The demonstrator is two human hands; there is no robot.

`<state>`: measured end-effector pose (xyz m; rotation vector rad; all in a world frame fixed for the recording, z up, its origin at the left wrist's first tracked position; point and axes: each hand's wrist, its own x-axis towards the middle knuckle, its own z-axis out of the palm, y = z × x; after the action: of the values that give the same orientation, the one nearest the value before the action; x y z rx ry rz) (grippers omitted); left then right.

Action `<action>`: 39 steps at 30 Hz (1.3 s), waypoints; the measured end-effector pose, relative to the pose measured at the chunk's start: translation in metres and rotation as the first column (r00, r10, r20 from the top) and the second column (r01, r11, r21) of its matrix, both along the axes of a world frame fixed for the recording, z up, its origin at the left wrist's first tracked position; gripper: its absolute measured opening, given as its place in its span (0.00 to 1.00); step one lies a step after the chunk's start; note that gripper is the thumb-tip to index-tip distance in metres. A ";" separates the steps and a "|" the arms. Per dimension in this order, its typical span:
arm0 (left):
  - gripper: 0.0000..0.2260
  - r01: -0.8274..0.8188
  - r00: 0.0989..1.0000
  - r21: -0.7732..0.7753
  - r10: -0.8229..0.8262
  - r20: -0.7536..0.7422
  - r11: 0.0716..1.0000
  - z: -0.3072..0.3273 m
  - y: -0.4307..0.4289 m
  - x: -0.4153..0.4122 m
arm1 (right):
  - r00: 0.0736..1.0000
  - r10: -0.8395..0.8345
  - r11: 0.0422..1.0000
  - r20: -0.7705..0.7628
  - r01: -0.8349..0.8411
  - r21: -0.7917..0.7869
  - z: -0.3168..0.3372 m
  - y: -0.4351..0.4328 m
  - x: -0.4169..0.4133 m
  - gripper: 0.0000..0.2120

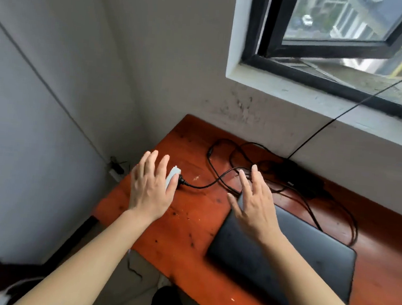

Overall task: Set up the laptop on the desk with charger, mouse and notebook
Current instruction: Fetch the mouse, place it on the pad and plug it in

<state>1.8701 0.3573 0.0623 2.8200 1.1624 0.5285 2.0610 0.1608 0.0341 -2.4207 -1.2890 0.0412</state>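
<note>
Left hand (150, 191): fingers spread, empty, over white socket block (172, 176) at worktop (184, 224) left edge; likely just plugged.
Right hand (255, 205): spread, empty, above laptop corner.
Laptop (283, 257): black, lid closed, flat.
Charger (299, 179): black brick by wall, cable loosely looped toward block.

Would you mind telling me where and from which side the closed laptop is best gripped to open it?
Grip the laptop lid at its long edge nearest the person, coming from the near side. It lies flat and closed on the desk, and the charger cable crowds its far edge by the wall. Which edge carries the hinge is not visible, so test gently. The right hand hovers open over its far-left corner.
</note>
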 end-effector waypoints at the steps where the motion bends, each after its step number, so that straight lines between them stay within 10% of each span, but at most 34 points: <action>1: 0.25 -0.034 0.999 0.003 0.034 -0.002 0.999 0.004 -0.014 -0.006 | 1.000 0.023 0.999 0.008 -0.024 0.027 0.000 -0.004 -0.004 0.33; 13: 0.26 -0.578 0.812 0.167 0.584 0.014 0.799 0.067 -0.125 -0.226 | 0.851 0.524 0.835 -0.019 -0.509 0.208 0.045 0.062 -0.155 0.32; 24: 0.24 -0.929 0.305 0.281 0.928 0.212 0.241 0.112 -0.238 -0.539 | 0.363 0.928 0.331 0.087 -0.908 0.256 0.125 0.106 -0.512 0.34; 39: 0.26 -0.928 -0.208 0.279 0.966 0.154 -0.245 0.137 -0.404 -0.895 | -0.222 0.953 -0.251 0.207 -0.960 0.126 0.132 0.025 -0.973 0.33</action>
<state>0.9752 -0.0469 0.1995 1.0792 3.5122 0.4669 1.0876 0.1860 0.1662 -0.4046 -2.6792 0.2661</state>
